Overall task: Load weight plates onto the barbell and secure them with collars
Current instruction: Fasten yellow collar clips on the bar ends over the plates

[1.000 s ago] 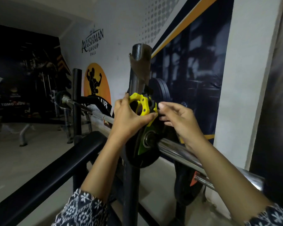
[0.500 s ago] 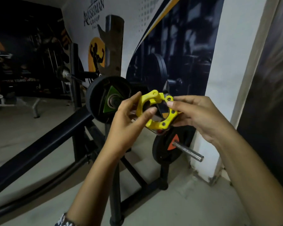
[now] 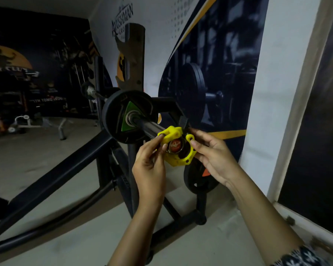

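Observation:
A yellow clamp collar (image 3: 178,157) sits over the very end of the barbell sleeve (image 3: 150,127), whose orange end cap shows through the collar's hole. My left hand (image 3: 149,166) grips the collar's left side with thumb and fingers. Its right side is pinched by my right hand (image 3: 211,156). Further in on the sleeve hangs a black weight plate with a green wedge (image 3: 126,117), up against the rack upright (image 3: 133,77). A gap of bare sleeve separates the plate and the collar.
Stored black plates (image 3: 192,93) hang on a peg behind the bar; another plate with an orange mark (image 3: 200,181) hangs low on the rack. The black bench frame (image 3: 52,177) runs to the lower left. A wall (image 3: 277,93) stands close on the right.
The collar came down from in front of the rack upright and now sits on the tip of the sleeve. Both hands moved with it. The view swung to look along the bar.

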